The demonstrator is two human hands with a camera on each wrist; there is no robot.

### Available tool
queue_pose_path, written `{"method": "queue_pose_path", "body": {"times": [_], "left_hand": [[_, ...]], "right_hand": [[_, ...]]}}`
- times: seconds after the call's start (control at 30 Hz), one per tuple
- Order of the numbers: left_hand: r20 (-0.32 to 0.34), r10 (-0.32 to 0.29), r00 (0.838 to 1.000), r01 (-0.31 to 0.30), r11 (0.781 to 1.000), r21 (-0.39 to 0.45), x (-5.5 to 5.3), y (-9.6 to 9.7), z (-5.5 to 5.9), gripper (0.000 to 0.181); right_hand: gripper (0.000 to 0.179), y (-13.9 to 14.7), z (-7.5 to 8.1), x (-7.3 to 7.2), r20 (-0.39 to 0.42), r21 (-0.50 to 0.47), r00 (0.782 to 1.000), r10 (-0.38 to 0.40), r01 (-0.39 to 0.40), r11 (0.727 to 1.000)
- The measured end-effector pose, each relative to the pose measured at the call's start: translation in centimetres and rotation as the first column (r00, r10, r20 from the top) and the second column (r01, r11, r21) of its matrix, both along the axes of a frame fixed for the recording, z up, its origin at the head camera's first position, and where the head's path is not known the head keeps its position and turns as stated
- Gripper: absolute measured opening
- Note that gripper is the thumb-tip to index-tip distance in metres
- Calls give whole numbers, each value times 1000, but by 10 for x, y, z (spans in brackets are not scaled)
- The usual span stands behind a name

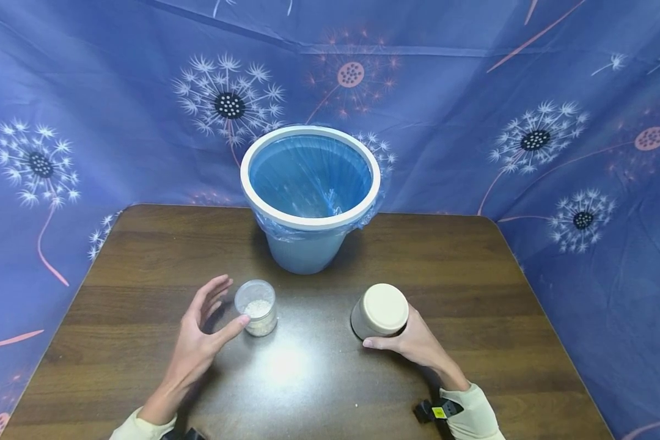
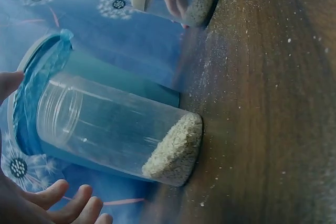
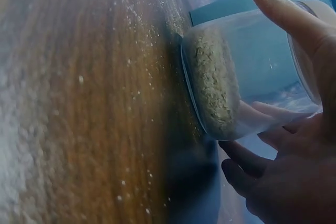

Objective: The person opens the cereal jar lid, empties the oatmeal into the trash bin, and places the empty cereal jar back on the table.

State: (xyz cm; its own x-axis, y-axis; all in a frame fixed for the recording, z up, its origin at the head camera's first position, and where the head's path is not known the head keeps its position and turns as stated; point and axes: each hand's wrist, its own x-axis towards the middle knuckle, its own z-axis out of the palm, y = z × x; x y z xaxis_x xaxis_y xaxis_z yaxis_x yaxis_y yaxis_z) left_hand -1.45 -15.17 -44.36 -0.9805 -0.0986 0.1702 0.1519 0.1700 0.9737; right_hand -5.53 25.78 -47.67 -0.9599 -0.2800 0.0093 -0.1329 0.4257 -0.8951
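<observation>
An uncapped clear plastic jar (image 1: 260, 316) with white rice (image 2: 176, 153) in its bottom stands left of the middle of the table. My left hand (image 1: 198, 339) is spread around its left side, thumb near the front and fingers apart from the wall. Further right is a second clear jar (image 3: 260, 61), topped by a cream lid (image 1: 386, 307) and holding a layer of rice (image 3: 212, 80). My right hand (image 1: 412, 342) grips this jar from the right, thumb in front and fingers behind. Its base is at the tabletop.
A blue bin (image 1: 305, 253) with a white rim and a blue plastic liner stands at the table's back edge, behind both jars. Small white specks lie scattered over the brown wooden table (image 1: 319, 403). A blue dandelion-print cloth (image 1: 440, 122) hangs behind it.
</observation>
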Motion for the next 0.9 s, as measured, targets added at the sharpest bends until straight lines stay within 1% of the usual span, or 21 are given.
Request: {"method": "queue_pose_path", "body": {"times": [0.1,0.27,0.4,0.53,0.63,0.73,0.9], "left_hand": [[5,-6,1000,6,999,-51,-2,2,3,78],[14,-15,1000,16,996,-85,-3,6,8,85],[9,-3,1000,4,987,-162,-4,9,10,94],[-28,5,1000,-13,960,-280,-4,12,11,102],[-71,-4,997,-22,932,-361,-6,16,11,105],[-113,-23,993,-26,908,-417,-8,21,11,107],[-196,-54,979,-45,882,-470,-11,27,12,109]], "right_hand": [[91,-1,-3,0,-11,-13,1000,8,-8,1000],[88,-1,-5,-1,-41,6,999,8,-8,1000],[86,-2,-5,-3,-65,34,998,3,-1,999],[87,-4,-4,-4,-79,62,997,-15,19,998],[87,-6,-4,-5,-85,67,996,-28,34,997],[87,-7,-4,-5,-92,69,995,-39,45,997],[86,-7,-4,-4,-103,85,993,-57,66,994]]}}
